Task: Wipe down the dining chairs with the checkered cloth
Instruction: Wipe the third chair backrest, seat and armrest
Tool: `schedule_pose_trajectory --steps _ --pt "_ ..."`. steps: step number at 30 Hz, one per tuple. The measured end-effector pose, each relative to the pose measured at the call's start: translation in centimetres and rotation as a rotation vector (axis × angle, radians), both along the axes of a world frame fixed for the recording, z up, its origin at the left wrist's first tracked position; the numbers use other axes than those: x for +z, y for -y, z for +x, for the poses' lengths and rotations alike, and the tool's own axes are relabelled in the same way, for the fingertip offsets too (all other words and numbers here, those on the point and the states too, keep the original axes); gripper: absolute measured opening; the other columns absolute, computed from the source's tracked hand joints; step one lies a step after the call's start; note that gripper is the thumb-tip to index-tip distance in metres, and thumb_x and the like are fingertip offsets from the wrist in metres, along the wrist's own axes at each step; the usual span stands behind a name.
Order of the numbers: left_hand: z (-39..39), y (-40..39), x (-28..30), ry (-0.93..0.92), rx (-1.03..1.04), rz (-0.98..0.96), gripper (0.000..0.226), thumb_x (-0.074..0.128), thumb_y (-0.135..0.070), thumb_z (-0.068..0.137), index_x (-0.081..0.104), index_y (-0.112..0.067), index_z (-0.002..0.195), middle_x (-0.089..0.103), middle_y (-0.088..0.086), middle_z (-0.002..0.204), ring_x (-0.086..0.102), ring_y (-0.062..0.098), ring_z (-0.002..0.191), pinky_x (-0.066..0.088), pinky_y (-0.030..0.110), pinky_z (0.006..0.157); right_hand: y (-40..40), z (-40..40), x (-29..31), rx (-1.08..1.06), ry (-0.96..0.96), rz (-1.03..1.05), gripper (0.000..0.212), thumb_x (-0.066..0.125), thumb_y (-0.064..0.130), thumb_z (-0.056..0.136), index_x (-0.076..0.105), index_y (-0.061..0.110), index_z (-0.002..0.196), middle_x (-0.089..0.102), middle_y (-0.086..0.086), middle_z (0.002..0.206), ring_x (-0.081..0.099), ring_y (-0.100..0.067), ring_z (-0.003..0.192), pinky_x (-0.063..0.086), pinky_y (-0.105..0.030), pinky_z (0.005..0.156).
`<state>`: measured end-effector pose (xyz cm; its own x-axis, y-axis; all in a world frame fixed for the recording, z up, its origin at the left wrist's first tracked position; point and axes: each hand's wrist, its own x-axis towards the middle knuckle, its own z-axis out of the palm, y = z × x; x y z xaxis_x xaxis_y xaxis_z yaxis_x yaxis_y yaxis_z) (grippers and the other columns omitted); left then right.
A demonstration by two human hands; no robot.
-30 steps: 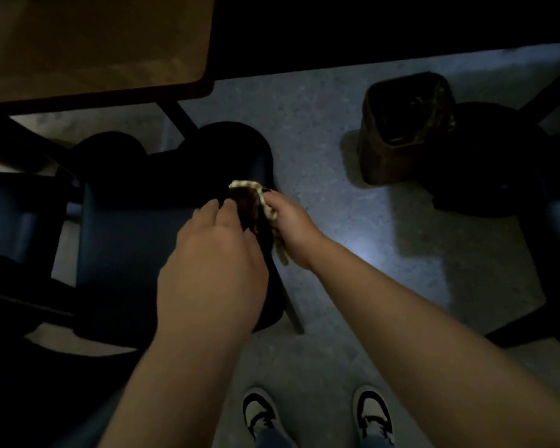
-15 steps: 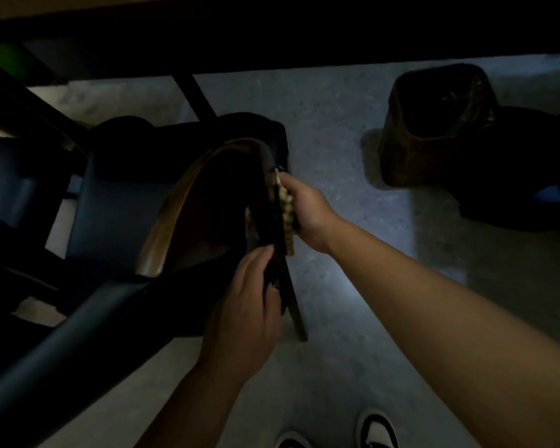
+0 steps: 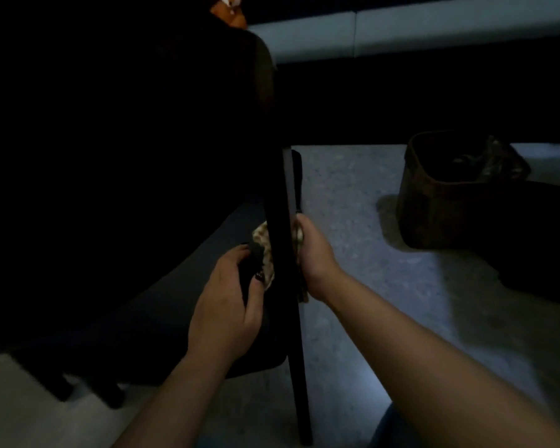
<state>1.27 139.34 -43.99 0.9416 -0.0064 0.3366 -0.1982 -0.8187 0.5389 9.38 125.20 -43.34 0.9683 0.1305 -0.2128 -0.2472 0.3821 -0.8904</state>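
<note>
The dining chair (image 3: 162, 195) fills the left half of the view, very dark, its seat and back hard to separate. Its black rear leg (image 3: 286, 253) runs as a straight post from the back down to the floor (image 3: 385, 302). The checkered cloth (image 3: 264, 250) is wrapped round that post about midway: a pale bunch shows on the left of it and a smaller fold on the right. The right hand (image 3: 314, 257) grips the cloth against the right side of the post. The left hand (image 3: 227, 315) curls round a dark part of the chair frame just left of the post, thumb touching the cloth. To wipe well, I judge, keep the cloth snug round the post and draw it along the full length while the left hand steadies the chair.

The floor is pale speckled stone, lit at near right. A brown waste bin (image 3: 440, 195) stands well apart at far right.
</note>
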Motion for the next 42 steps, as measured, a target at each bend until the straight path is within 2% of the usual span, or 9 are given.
schedule_pose_trajectory --steps 6,10,17,19,23,27,33,37,42 --pt "-0.4 0.2 -0.3 0.050 0.049 -0.023 0.034 0.044 -0.034 0.096 0.047 -0.025 0.129 0.065 -0.003 0.112 0.062 0.016 0.097 0.042 0.027 0.073 -0.1 1.0 6.1 -0.052 0.155 -0.055 0.039 0.038 0.037 0.098 0.069 0.019 0.084 0.070 -0.004 0.075 0.067 -0.021 0.077 0.055 -0.033 0.069" --pt "-0.5 0.3 -0.1 0.034 0.047 0.022 0.034 0.051 -0.023 0.097 0.051 -0.016 0.130 0.065 0.004 0.120 0.062 0.020 0.105 0.044 0.027 0.082 -0.2 2.3 12.0 -0.191 0.244 -0.039 0.048 0.040 0.032 0.097 0.064 0.026 0.056 0.063 0.005 0.058 0.063 -0.009 0.062 0.050 -0.026 0.059" --pt "-0.3 0.2 -0.4 0.081 0.069 -0.026 0.035 0.043 -0.034 0.092 0.053 -0.021 0.123 0.067 0.000 0.109 0.063 0.016 0.096 0.043 0.024 0.075 -1.6 -4.3 2.3 -0.250 0.022 -0.123 0.036 0.037 0.035 0.100 0.067 0.015 0.100 0.069 -0.003 0.089 0.065 -0.019 0.089 0.053 -0.024 0.075" --pt "-0.4 0.3 -0.4 0.080 0.087 -0.050 0.036 0.043 -0.034 0.090 0.055 -0.021 0.122 0.068 -0.001 0.110 0.063 0.016 0.097 0.045 0.024 0.075 -1.8 -6.7 1.2 -0.338 0.136 -0.193 0.028 0.038 0.026 0.100 0.063 0.014 0.104 0.067 0.001 0.091 0.063 -0.013 0.090 0.051 -0.017 0.071" --pt "-0.3 0.3 0.0 0.084 0.083 -0.044 0.038 0.044 -0.033 0.090 0.057 -0.016 0.122 0.069 0.002 0.110 0.065 0.020 0.098 0.050 0.031 0.080 -2.0 -5.6 5.8 -0.414 0.603 -0.310 0.047 0.035 0.022 0.097 0.041 0.007 0.142 0.047 -0.008 0.137 0.044 -0.019 0.126 0.034 -0.031 0.107" --pt "-0.2 0.1 -0.1 0.086 0.083 -0.025 0.038 0.043 -0.035 0.091 0.057 -0.018 0.122 0.067 0.000 0.112 0.064 0.017 0.099 0.050 0.032 0.082 -2.0 -1.9 10.4 -0.527 0.947 -0.567 0.051 0.040 0.006 0.098 0.026 -0.006 0.145 0.027 -0.020 0.151 0.024 -0.008 0.137 0.020 -0.012 0.111" --pt "-0.1 0.0 -0.5 0.118 0.079 -0.070 0.037 0.044 -0.035 0.090 0.056 -0.020 0.122 0.067 -0.002 0.110 0.064 0.015 0.097 0.047 0.026 0.078 -0.7 -6.0 0.3 -0.406 1.109 -0.933 0.062 0.039 0.004 0.096 0.009 0.001 0.150 0.018 -0.028 0.151 0.016 -0.032 0.143 0.018 -0.035 0.119" --pt "0.2 -0.2 -0.8 0.185 0.084 -0.164 0.046 0.046 -0.033 0.088 0.048 -0.020 0.132 0.060 -0.001 0.126 0.057 0.011 0.111 0.044 0.023 0.090 1.7 -4.8 -0.7 -0.263 1.546 -1.430 0.047 0.048 0.009 0.092 0.041 -0.001 0.138 0.033 -0.026 0.147 0.022 -0.055 0.134 0.028 -0.065 0.107" --pt "0.4 -0.4 -1.0 0.328 0.121 -0.270 0.044 0.050 -0.011 0.087 0.046 -0.001 0.130 0.044 0.006 0.134 0.044 0.013 0.124 0.034 0.019 0.105 2.5 -2.0 5.3 -0.408 1.686 -1.833 0.049 0.043 0.028 0.091 0.053 0.005 0.133 0.046 -0.014 0.144 0.021 -0.039 0.140 0.003 -0.051 0.116"
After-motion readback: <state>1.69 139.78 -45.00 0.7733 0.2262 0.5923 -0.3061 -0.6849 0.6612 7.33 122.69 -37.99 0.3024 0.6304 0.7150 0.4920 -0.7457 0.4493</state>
